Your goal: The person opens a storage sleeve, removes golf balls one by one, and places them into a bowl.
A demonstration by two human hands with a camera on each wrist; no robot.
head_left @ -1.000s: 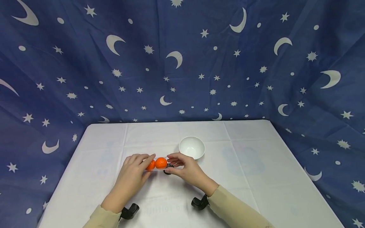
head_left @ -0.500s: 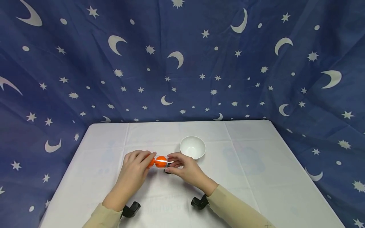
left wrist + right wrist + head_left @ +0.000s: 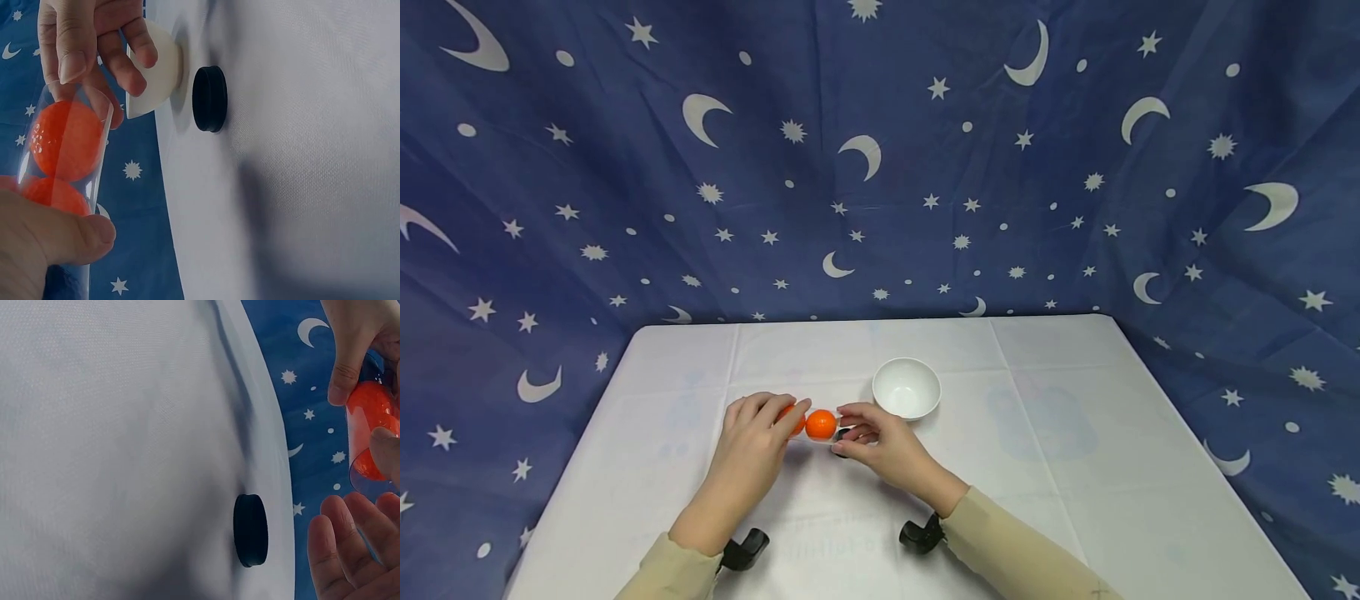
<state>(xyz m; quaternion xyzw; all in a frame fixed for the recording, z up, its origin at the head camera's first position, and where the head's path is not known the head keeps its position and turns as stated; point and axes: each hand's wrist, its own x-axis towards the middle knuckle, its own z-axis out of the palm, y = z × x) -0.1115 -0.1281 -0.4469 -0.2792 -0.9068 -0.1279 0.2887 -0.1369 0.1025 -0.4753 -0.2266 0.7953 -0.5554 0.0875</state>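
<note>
Left grip (image 3: 747, 450), back upward, clasps one tube (image 3: 92, 182), at least two balls (image 3: 821, 425) inside; right grip (image 3: 893, 446), fingers loosely bent, hovers at its end, over one lid (image 3: 210, 99), one bowl (image 3: 906, 388) just beyond.

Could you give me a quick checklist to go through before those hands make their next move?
1. Tube held: ok; the left hand grips the clear tube.
2. Balls contained: ok; two orange balls show inside it.
3. Cap on the tube's end by the right hand: not ok; the black cap lies on the table.
4. Right hand touching the tube: cannot tell; its fingers are close around that end.
5. Bowl upright: ok; the white bowl stands on the table.
</note>
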